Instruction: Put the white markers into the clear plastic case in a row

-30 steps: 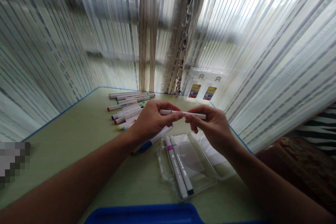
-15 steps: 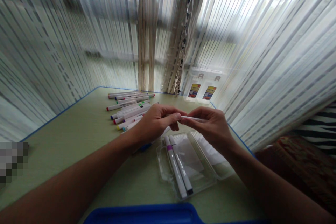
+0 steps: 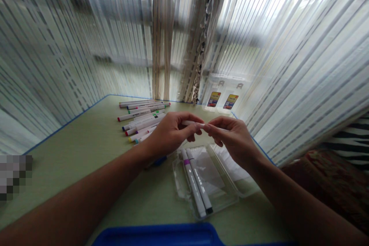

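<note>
Both ends of the crosswise marker (image 3: 192, 123) sat pinched in fingers of left hand (image 3: 170, 134) and right hand (image 3: 234, 138).

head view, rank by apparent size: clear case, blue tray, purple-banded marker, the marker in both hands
1. clear case
2. blue tray, cropped by the frame, so unsure against the case
3. purple-banded marker
4. held marker, mostly hidden

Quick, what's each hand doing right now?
Left hand: closed on one end of the thin white marker pen.
Right hand: closed, pinching the pen's other end.
</note>
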{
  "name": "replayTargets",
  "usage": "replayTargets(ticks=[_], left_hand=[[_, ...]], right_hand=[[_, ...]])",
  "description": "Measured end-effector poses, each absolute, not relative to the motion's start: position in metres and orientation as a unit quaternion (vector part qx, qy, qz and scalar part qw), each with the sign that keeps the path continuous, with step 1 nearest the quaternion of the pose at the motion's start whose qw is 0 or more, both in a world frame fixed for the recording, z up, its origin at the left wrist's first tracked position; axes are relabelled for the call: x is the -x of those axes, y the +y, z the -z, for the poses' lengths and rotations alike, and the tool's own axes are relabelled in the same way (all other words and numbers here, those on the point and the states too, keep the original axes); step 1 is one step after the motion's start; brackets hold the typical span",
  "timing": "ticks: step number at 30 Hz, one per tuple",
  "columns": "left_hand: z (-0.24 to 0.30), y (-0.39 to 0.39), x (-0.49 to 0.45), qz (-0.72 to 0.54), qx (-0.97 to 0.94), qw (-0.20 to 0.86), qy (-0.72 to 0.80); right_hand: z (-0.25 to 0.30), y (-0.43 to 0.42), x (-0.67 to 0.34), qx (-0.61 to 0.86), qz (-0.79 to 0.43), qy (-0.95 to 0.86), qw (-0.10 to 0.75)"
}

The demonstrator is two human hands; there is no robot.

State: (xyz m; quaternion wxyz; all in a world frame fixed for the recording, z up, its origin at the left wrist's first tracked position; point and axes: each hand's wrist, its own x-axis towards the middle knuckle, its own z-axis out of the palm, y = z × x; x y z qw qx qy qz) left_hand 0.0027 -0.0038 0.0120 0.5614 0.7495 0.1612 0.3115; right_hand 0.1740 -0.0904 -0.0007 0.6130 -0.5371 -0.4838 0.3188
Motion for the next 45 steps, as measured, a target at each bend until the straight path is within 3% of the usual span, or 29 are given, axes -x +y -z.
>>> replayTargets(ticks=[17, 45], left_hand=[[-0.009, 0.005, -0.001, -0.360, -0.661, 0.638, 0.166], [-0.008, 0.014, -0.001, -0.424, -0.603, 0.652, 0.176]], right_hand=[[0.002, -0.091, -0.176, 0.459, -0.373, -0.487, 0.642], [-0.008, -0.094, -0.177, 0.372, -0.461, -0.435, 0.678]])
